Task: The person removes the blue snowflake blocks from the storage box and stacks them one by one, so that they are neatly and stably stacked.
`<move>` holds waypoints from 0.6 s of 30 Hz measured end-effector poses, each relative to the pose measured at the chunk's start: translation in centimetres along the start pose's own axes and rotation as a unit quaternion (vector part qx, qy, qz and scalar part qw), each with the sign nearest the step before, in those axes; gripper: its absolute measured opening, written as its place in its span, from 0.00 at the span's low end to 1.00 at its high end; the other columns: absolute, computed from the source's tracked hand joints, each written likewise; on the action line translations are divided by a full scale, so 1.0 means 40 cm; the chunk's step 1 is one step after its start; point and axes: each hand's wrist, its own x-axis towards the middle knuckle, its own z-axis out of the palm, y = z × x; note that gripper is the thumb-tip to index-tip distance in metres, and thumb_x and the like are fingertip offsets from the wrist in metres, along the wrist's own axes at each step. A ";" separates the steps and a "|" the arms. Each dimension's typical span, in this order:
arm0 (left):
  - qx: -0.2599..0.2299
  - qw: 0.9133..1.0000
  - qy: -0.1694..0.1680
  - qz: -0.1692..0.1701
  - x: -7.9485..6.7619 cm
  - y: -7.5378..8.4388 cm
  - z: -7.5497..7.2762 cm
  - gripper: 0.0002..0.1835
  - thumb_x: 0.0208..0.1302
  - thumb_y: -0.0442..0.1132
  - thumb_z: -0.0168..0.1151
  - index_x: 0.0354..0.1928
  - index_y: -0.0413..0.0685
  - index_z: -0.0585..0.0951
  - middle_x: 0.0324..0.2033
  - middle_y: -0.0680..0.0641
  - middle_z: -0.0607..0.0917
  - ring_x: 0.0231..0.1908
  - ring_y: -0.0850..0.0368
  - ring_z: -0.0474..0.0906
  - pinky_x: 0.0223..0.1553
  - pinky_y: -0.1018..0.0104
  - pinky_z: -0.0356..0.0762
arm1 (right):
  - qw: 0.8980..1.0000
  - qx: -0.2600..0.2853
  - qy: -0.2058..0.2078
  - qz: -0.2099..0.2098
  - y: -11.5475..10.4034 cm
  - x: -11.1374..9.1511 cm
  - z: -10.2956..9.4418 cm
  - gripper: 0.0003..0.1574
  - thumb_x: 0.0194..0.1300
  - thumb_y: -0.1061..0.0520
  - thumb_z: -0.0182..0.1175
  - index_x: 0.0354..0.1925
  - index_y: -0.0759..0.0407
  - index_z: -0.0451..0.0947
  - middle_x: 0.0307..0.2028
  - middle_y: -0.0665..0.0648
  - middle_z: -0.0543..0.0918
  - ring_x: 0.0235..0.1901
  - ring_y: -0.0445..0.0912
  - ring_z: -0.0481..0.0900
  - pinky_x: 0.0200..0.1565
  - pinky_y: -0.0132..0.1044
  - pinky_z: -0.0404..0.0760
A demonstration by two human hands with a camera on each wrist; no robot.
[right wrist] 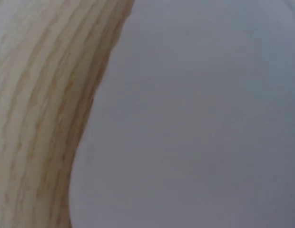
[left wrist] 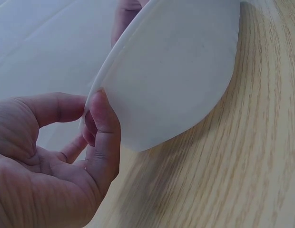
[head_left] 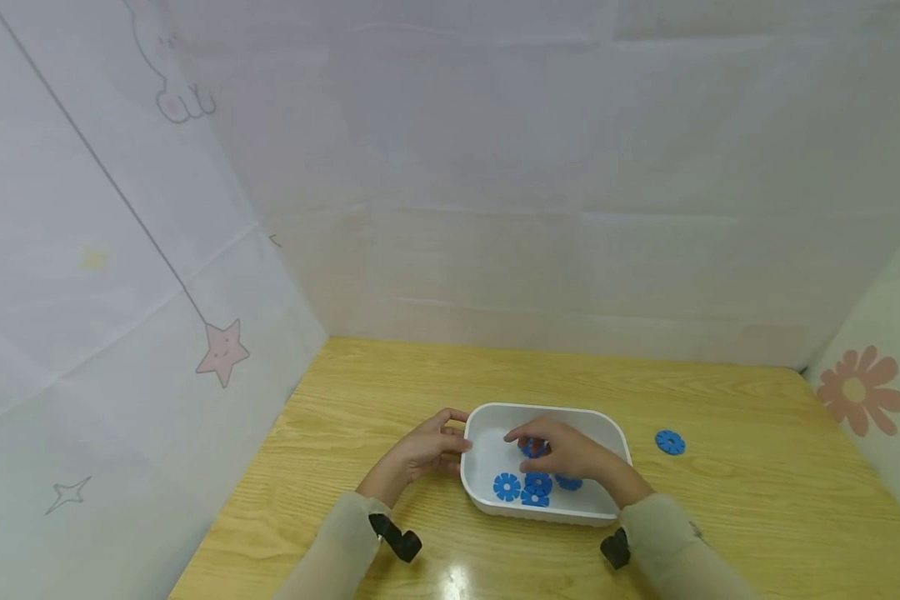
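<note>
A white oblong plastic tub (head_left: 487, 504) sits on the table with several blue snowflake-shaped discs inside. My left hand (head_left: 427, 446) pinches the tub's left rim between thumb and fingers; the left wrist view shows this hand (left wrist: 57, 142) at the thin edge of the tub (left wrist: 176, 71). Over the inside of the tub is my right hand (head_left: 566, 450), thumb and forefinger apart, with a blue disc (head_left: 528, 450) partly hidden under its fingers. Nearer the front wall lie another disc (head_left: 507, 487), a pair of overlapping ones (head_left: 537, 485) and one (head_left: 569, 483) partly under the hand.
To the right of the tub, a single blue disc (head_left: 670, 442) lies on the wooden table (head_left: 765, 508). Pale printed cloth (head_left: 495, 208) hangs behind the table and along both sides. The right wrist view is mostly filled by the tub's outer wall (right wrist: 185, 118).
</note>
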 end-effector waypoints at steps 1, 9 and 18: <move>-0.002 1.000 -0.001 0.000 0.001 0.000 0.000 0.30 0.66 0.30 0.63 0.68 0.44 0.66 0.54 0.34 0.81 0.44 0.48 0.83 0.39 0.59 0.86 | 1.000 -0.003 -0.006 -0.001 -0.001 0.002 0.002 0.27 0.66 0.53 0.69 0.62 0.54 0.79 0.46 0.54 0.81 0.43 0.48 0.77 0.46 0.36 0.79; -0.007 1.000 -0.002 0.000 0.005 -0.003 -0.003 0.31 0.65 0.31 0.64 0.68 0.44 0.66 0.52 0.35 0.82 0.43 0.49 0.83 0.40 0.57 0.86 | 0.998 -0.023 -0.058 0.019 -0.009 0.019 0.015 0.25 0.62 0.51 0.72 0.58 0.47 0.82 0.46 0.48 0.80 0.42 0.45 0.74 0.46 0.37 0.74; -0.005 1.000 -0.012 0.000 0.000 0.001 -0.002 0.30 0.66 0.30 0.62 0.68 0.43 0.64 0.53 0.33 0.80 0.43 0.49 0.82 0.37 0.60 0.86 | 0.995 -0.049 -0.086 0.030 -0.025 0.028 0.035 0.23 0.60 0.52 0.74 0.54 0.44 0.85 0.47 0.47 0.80 0.47 0.45 0.74 0.51 0.39 0.74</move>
